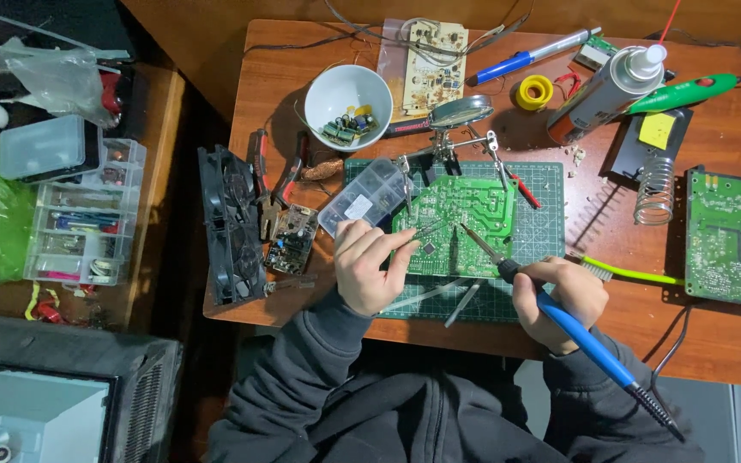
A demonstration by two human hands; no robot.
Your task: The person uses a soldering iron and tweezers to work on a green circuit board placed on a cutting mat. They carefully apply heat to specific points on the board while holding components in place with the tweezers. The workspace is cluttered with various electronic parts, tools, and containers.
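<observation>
A green circuit board is clamped in a helping-hands stand over a green cutting mat. My left hand pinches metal tweezers whose tips rest on the board near a small black chip. My right hand grips a blue-handled soldering iron; its tip touches the board close to the tweezer tips.
A white bowl of parts, a tan circuit board, a spray can, a yellow tape roll and a coil iron stand lie behind. A second green board is at right; a black fan, pliers and parts drawers at left.
</observation>
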